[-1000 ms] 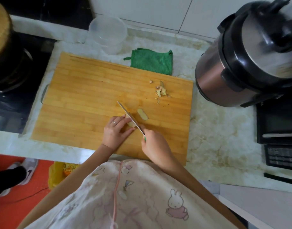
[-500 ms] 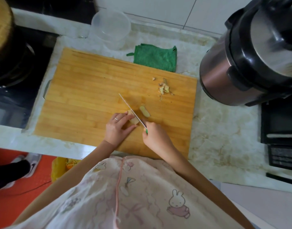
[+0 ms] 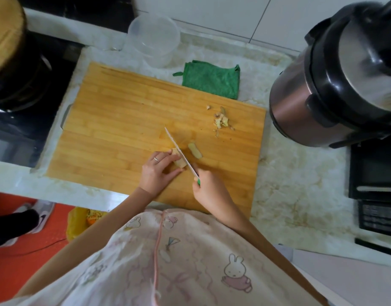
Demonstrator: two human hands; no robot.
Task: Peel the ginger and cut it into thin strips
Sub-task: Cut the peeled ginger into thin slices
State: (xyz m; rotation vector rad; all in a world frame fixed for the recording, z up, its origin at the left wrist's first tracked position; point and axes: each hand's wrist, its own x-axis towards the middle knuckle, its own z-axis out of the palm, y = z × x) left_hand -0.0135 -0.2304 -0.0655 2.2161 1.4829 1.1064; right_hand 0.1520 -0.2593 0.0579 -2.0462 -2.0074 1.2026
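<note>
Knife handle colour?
Green. A sliver of the knife handle shows just above the right hand gripping it, head view.

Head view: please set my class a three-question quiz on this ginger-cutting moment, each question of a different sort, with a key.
1. True or false: the right hand grips the knife.
2. Fill in: the left hand holds down the ___ on the board.
3. The peelings lie: A) under the left hand; B) on the board, toward the cooker; C) on the knife.

Key: 1 true; 2 ginger; 3 B.
</note>
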